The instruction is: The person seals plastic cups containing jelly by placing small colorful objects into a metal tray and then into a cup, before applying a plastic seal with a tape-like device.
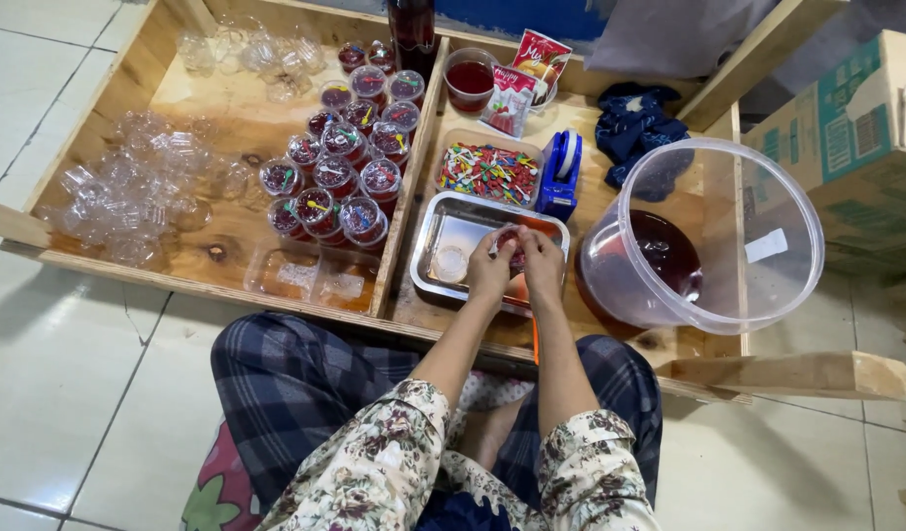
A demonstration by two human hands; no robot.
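Nearest the lens, at the bottom of the frame: floral sleeves and plaid trouser legs, seated on pale tiled floor [69, 393]. Above them, frame centre: left hand [490, 267] and right hand [543, 265] side by side, fingers curled shut around one small cup of red drink [513, 248], held over the steel tray [443, 228]. One more clear lid or cup lying in that tray's left part. Left of centre: roughly eighteen sealed red cups [337, 169] packed in one cluster inside the left wooden compartment [227, 251]; empty clear cups [128, 197] heaped toward the upper left, too many and too glassy to count. Just above the tray: one container of coloured picks [488, 173], one blue tape dispenser [559, 175], one bowl of red liquid [470, 78], two snack packets [525, 74]. Right of centre: one large clear tub [758, 285], tilted, dark red liquid pooled low, close beside the right hand. Open room: bare wood at the left compartment's lower edge; tight between tray and tub.
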